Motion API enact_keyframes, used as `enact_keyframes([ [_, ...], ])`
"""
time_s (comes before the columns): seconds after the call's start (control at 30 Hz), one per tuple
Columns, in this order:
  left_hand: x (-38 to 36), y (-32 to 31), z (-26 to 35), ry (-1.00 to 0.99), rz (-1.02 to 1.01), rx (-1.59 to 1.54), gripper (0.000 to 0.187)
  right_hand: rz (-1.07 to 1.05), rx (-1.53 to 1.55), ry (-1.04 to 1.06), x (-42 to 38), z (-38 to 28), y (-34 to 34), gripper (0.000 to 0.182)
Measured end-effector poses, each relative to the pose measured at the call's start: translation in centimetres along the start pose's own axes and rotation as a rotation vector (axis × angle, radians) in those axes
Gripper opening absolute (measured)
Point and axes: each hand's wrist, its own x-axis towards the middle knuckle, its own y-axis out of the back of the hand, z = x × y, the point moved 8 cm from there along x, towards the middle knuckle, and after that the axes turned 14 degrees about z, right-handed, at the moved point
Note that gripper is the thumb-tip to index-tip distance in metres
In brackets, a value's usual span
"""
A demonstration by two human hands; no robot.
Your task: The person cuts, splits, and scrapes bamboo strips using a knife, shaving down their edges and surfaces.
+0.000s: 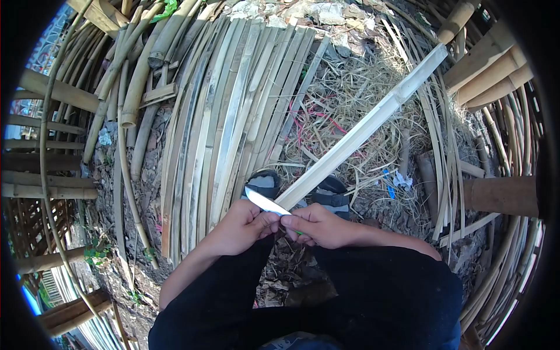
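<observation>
A knife [263, 201] with a bright blade lies across the near end of a split bamboo strip [356, 135], its tip toward the upper left. My left hand [240, 226] is closed, thumb and fingers pinching at the blade and the strip's end. My right hand [322, 226] is closed around the knife's handle, of which a bit of green shows under the fingers. Both hands nearly touch above the gap between my knees. The strip runs from them up to the right, its far end near the bamboo poles.
Many split bamboo strips [233, 116] lie side by side at the left centre. Curly shavings [373, 93] cover the ground to the right. Round poles [140, 87] stand at the left; a thick bamboo post [501, 195] is at the right. My shoes [263, 184] are just beyond my hands.
</observation>
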Motion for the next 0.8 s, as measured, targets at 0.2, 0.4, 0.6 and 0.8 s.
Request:
enact_keyframes([
  [0.2, 0.4, 0.3, 0.4, -0.088, 0.03, 0.135, 0.033, 0.133, -0.117, 0.164, 0.1, -1.1, 0.7, 0.045],
  [0.4, 0.3, -0.1, 0.9, -0.048, -0.002, 0.154, 0.034, 0.223, -0.204, 0.221, -0.1, -1.3, 1.4, 0.044],
  [0.6, -0.1, 1.2, 0.3, 0.064, 0.041, -0.028, 0.029, 0.243, 0.12, 0.101, -0.9, -1.4, 3.0, 0.046],
  [0.8, -0.3, 0.4, 0.6, -0.015, -0.083, -0.192, 0.018, -0.165, -0.006, -0.002, -1.1, -0.3, -0.6, 0.048],
])
